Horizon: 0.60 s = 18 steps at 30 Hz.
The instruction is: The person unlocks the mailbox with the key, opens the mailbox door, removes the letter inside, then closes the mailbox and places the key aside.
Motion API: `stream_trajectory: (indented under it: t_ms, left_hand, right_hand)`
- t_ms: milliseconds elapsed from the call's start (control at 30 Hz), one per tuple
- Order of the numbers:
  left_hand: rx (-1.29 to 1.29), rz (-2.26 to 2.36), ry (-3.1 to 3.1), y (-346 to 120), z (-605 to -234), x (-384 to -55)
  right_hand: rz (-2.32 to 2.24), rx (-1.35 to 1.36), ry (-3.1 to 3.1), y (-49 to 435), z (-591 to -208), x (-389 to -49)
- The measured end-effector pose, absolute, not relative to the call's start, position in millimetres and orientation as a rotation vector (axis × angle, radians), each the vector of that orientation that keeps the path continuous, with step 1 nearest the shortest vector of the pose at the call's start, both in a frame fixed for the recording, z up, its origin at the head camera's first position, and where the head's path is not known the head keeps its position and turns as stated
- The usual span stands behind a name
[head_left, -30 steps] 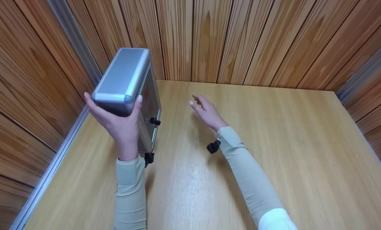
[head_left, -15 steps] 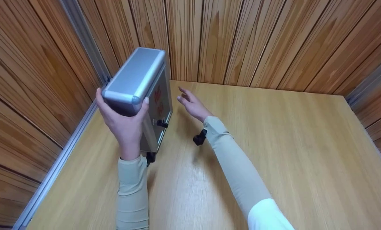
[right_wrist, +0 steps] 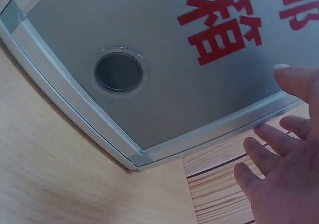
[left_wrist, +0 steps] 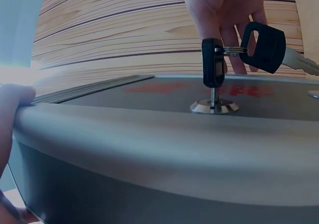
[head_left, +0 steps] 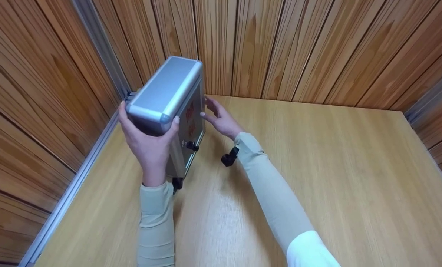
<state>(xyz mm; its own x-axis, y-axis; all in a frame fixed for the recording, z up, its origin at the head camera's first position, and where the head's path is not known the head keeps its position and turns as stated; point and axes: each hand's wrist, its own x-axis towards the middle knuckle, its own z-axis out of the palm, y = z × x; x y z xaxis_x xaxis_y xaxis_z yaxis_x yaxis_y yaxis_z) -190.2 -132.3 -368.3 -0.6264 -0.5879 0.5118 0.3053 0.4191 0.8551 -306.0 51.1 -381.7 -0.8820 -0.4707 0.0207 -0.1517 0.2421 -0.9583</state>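
A silver metal box [head_left: 165,89] with rounded edges stands on the table at left in the head view. Red characters [right_wrist: 217,35] and a round dark hole [right_wrist: 118,72] mark its right face. My left hand [head_left: 148,148] grips the near upper end, thumb against the right face and fingers round the left side. One black-headed key [left_wrist: 213,62] sits in the lock [left_wrist: 214,106]; a second key [left_wrist: 269,47] hangs from it by a ring. My right hand [head_left: 223,120] is at the far right edge of the box, fingers extended; whether it touches is unclear.
The wooden table [head_left: 317,178] extends right and toward me. Wood-plank walls rise at the back [head_left: 269,48], left [head_left: 46,81] and right. A metal rail [head_left: 72,178] runs along the table's left edge.
My right hand has moved left to the far edge of the box. The box, in my left hand's grip, has shifted right in view, and its red characters show more clearly.
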Motion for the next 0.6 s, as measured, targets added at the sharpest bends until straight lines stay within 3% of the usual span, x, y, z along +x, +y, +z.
stream_trajectory:
  t_ms: [333,600]
  left_hand:
    - [0.213,-1.378,-1.858,-133.6,-356.6,-183.1]
    - [0.152,-1.478,-1.874,-131.6,-339.5,-175.7]
  right_hand:
    - [-1.771,-0.605,2.212,53.8,-412.4,-321.7]
    - [-1.833,-0.491,2.239,54.2,-415.5,-320.0]
